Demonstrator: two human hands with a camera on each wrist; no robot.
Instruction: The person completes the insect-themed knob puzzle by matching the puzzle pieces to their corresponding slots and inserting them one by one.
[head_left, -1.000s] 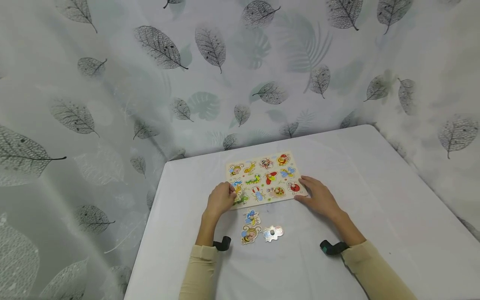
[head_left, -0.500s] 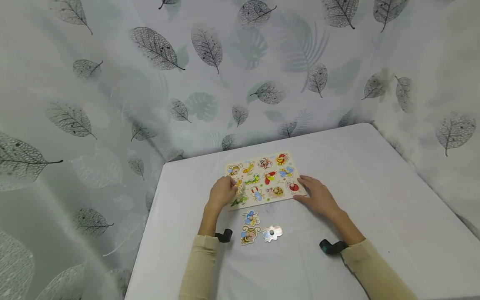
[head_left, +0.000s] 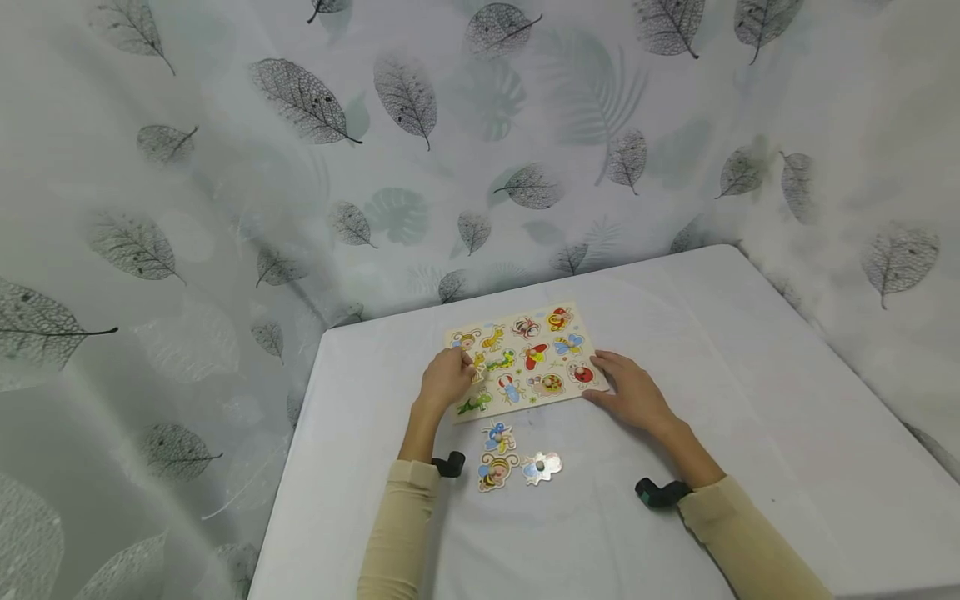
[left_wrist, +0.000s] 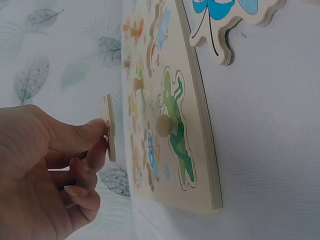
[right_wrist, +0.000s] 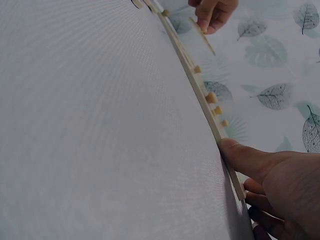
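Note:
Between thumb and fingertips, my left hand (head_left: 446, 380) pinches a thin wooden puzzle piece (left_wrist: 111, 130), seen nearly edge-on in the left wrist view. The piece is raised above the left side of an insect knob puzzle board (head_left: 555, 363); glare and fingers hide most of its picture. A green grasshopper piece (left_wrist: 174, 130) with a round knob sits in the board near this hand. My right hand (head_left: 633, 393) grips the board's near right corner, thumb (right_wrist: 240, 155) on the near edge and fingers along the right side, beside the red ladybird piece (head_left: 582, 373).
In front of the board lie three loose pieces on the white tablecloth (head_left: 570, 533): a blue winged insect (head_left: 498, 437), a bee (head_left: 497, 472) and a shiny pale piece (head_left: 541, 467). A leaf-patterned curtain (head_left: 465, 167) hangs behind the table.
My left hand has moved slightly away from me and lifted with its piece, uncovering the grasshopper at the board's near left corner. The right hand stays at its corner.

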